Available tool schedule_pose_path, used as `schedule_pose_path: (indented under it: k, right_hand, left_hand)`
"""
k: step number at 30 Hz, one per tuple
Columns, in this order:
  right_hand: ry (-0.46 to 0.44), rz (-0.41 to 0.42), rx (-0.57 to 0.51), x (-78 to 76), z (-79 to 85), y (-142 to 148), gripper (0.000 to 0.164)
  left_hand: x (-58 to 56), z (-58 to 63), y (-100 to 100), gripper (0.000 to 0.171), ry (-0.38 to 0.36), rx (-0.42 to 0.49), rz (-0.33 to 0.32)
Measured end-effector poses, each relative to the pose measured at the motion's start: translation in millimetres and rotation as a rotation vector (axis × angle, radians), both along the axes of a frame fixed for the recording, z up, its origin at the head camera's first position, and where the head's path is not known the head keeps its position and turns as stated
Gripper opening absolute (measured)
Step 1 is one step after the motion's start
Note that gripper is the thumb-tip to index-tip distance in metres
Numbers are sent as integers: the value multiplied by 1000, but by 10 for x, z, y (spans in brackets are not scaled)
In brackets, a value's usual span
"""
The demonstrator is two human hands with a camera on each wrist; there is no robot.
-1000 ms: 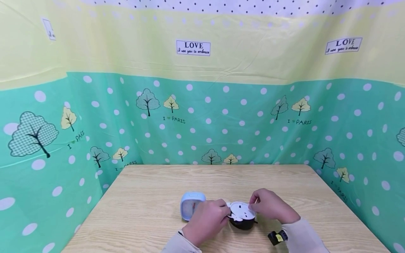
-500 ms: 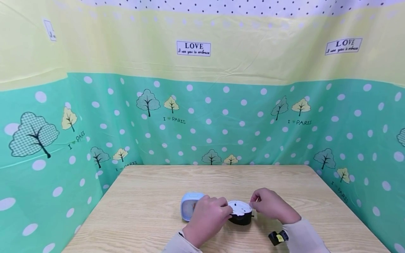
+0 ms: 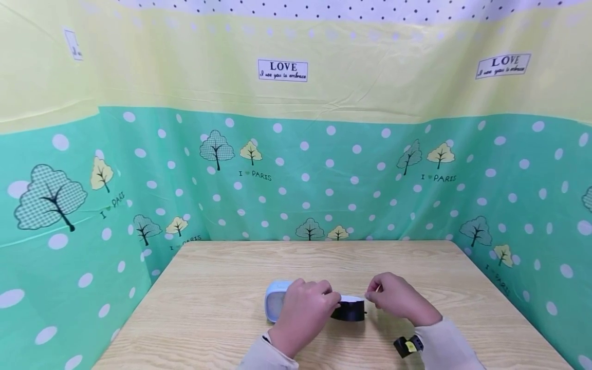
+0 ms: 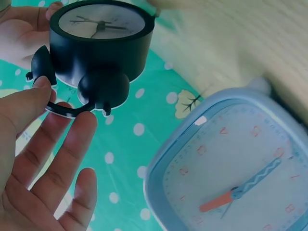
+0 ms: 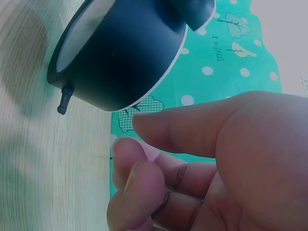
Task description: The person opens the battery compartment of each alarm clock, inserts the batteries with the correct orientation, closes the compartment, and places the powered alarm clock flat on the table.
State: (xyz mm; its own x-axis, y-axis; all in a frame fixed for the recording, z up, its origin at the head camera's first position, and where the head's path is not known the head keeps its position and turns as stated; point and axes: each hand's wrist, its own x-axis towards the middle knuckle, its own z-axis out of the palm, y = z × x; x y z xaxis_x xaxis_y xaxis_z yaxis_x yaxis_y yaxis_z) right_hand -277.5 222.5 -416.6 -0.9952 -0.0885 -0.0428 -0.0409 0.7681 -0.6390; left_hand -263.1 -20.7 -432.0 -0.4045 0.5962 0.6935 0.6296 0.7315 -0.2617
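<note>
A black twin-bell alarm clock (image 3: 350, 311) is held off the table by my left hand (image 3: 306, 313). In the left wrist view, thumb and fingers pinch its curved handle (image 4: 67, 111) beside the two bells, and the white dial (image 4: 102, 23) with dark hands shows. From the head view its white back is seen edge-on at the top. My right hand (image 3: 399, 298) hovers by the clock's right end, fingers loosely curled, thumb and fingertips apart with nothing between them in the right wrist view. A small black foot (image 5: 64, 100) sticks out from the case.
A light-blue square clock (image 3: 275, 302) stands just behind my left hand, partly covered by it. A small black device with a yellow patch (image 3: 409, 347) sits by my right sleeve. The wooden table (image 3: 231, 288) is enclosed by a green and yellow curtain (image 3: 259, 205).
My left hand has tipped the black alarm clock so its white back, earlier facing up at the camera, is now nearly edge-on. The right hand stays close beside it, almost unmoved.
</note>
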Motion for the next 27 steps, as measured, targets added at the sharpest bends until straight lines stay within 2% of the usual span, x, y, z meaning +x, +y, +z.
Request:
schedule_pose_path:
  k: [11, 18, 27]
  right_hand:
    - [6, -1, -6, 0, 2, 30, 11]
    - [17, 11, -18, 6, 13, 42, 9]
    - [27, 14, -21, 13, 14, 38, 9]
  left_hand:
    - [-90, 187, 47, 8, 18, -55, 38]
    - [-92, 290, 86, 9, -22, -135, 54]
    - [-163, 305, 161, 7, -36, -215, 94]
